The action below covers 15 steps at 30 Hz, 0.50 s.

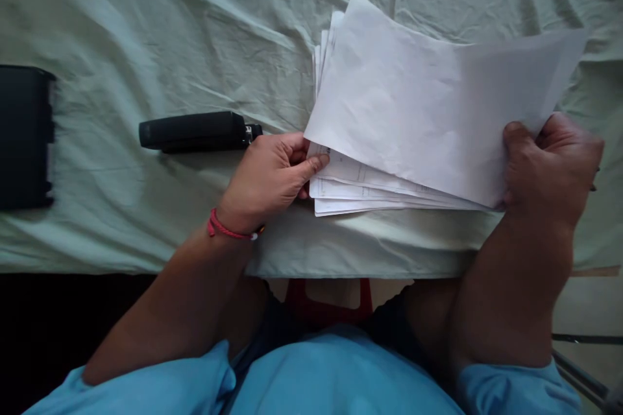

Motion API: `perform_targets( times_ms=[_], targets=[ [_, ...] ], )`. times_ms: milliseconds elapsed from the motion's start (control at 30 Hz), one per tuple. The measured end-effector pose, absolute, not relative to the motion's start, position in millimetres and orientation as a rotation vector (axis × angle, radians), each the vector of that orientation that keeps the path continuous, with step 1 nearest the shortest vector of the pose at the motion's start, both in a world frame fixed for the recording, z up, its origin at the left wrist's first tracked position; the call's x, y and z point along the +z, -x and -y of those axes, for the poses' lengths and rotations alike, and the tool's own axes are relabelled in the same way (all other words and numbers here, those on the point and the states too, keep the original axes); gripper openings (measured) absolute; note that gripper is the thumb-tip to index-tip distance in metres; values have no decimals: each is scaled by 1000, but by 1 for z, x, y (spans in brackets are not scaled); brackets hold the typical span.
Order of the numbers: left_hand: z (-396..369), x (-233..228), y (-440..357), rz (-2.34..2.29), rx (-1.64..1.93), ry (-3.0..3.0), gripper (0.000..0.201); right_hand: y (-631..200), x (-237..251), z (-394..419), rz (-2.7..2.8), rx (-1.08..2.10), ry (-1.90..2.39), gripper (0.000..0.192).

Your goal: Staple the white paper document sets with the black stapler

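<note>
White papers (353, 189), unevenly fanned, top sheet (418, 97) skewed

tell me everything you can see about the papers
The papers are white, thin sheets in a loose, fanned stack over the cloth. The top sheet looks blank and slants across the others, its right end bent. Lower sheets show print. The left hand pinches their left edge; the right hand grips the right end.

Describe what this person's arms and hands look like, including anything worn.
The left hand and right hand are ungloved. A red cord bracelet with a small pale bead circles the left wrist. The sleeves are short and blue.
</note>
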<state>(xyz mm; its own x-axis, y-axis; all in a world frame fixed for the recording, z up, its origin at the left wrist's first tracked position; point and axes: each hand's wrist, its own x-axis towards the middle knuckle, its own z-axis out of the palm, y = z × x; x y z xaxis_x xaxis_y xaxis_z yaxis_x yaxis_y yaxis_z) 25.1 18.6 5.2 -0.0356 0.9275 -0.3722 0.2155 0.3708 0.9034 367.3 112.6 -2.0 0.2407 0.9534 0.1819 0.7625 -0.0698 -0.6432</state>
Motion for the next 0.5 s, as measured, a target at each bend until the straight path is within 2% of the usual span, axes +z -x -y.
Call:
perform_targets(
  times_ms=[233,500],
  targets=[
    [-18,-2,-20,-1329,825,-991,31,-358,2,-114,1436,387,1792,6],
    [-16,-9,-16,-1318,841,-905,27,-352,4,-113,1436,385,1748,7]
  ],
)
